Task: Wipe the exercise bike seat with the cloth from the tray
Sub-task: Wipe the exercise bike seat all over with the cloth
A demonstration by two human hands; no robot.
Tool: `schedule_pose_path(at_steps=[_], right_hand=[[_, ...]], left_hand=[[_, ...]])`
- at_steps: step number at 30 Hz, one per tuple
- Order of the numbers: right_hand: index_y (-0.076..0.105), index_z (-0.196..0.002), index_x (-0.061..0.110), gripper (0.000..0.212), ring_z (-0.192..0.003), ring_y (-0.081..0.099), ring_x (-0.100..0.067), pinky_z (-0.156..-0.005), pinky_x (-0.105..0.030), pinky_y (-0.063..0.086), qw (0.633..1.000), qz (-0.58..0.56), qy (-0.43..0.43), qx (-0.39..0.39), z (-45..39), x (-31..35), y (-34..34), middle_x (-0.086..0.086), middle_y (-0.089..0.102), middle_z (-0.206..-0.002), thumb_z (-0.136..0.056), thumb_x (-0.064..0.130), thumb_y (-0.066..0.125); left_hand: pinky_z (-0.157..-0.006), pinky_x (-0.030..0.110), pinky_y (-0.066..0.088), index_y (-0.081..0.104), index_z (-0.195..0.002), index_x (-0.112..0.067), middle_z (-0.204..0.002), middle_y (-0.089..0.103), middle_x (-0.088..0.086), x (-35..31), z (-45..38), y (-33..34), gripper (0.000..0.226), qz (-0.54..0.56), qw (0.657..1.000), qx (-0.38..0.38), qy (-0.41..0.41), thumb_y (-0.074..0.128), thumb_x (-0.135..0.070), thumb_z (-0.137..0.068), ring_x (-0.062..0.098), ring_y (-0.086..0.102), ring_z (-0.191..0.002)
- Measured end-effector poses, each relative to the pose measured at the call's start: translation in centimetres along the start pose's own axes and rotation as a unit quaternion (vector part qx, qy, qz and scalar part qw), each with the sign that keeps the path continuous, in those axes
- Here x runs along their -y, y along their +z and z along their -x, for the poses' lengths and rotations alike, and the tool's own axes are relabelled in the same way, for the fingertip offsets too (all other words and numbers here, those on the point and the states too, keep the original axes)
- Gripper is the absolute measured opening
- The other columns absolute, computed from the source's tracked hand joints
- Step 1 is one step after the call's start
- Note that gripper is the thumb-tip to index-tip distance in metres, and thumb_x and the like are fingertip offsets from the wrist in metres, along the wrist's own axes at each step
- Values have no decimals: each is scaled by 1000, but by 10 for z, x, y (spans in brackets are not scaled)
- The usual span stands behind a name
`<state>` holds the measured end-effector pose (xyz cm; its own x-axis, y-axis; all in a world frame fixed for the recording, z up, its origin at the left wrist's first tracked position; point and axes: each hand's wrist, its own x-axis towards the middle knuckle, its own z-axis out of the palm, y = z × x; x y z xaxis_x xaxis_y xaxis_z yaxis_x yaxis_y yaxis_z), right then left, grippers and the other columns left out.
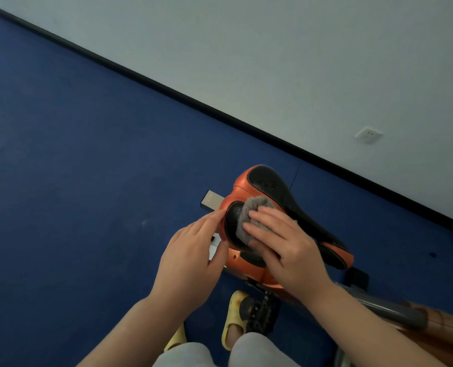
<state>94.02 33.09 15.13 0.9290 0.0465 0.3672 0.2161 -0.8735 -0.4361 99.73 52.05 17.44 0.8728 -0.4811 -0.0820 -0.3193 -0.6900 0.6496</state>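
Observation:
The exercise bike seat (pixel 270 186) is orange with black padded panels and sits in the lower middle of the view. A grey cloth (pixel 254 207) lies on the seat's rear left panel. My right hand (pixel 286 250) presses flat on the cloth, fingers spread over it, with part of the cloth showing beyond the fingertips. My left hand (pixel 193 250) rests against the seat's left edge, thumb and fingers touching the orange rim. The tray is not in view.
Blue floor (pixel 87 168) spreads to the left. A pale wall (pixel 299 62) with a black skirting and a socket (pixel 368 135) runs behind the bike. Below the seat are a black pedal (pixel 259 311), the grey frame tube (pixel 389 308) and my feet in yellow slippers (pixel 234 321).

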Motion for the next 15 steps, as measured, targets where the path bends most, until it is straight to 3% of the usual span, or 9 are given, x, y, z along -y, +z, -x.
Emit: schedule_pose_path(at_steps=[4,9,13,15], right_hand=[[64,-123,12,30,-130,48,-15,-112,-28,34,992,23,98,-71,-14,26,26,-4,61,-130,-96,22,57],[64,-123,12,29,-130,49,-19,-108,-35,41,996,84,-40,-6,19,5,13,-6,61,-131,-96,20,57],[65,-121,12,29,-127,51,-17,-110,-31,38,985,61,124,-107,-2,20,24,-6,63,-128,-96,23,58],[63,-124,13,30,-130,48,-17,-112,-29,35,985,57,128,-102,-11,37,37,-4,61,-131,-97,23,56]], left_hand=[[-104,34,39,37,-137,-35,-136,48,-19,-1,-2,-1,47,19,1000,2,8,49,-35,-92,3,43,-125],[-106,33,37,32,-139,-37,-139,45,-19,4,-1,-4,50,-2,999,18,29,48,-36,-91,5,41,-128],[-97,24,40,37,-135,-37,-132,47,-21,2,-3,1,48,29,999,2,30,53,-32,-89,-1,44,-118],[-88,11,35,38,-133,-37,-126,44,-27,0,-4,3,48,44,998,-8,37,53,-31,-88,-9,41,-111]])
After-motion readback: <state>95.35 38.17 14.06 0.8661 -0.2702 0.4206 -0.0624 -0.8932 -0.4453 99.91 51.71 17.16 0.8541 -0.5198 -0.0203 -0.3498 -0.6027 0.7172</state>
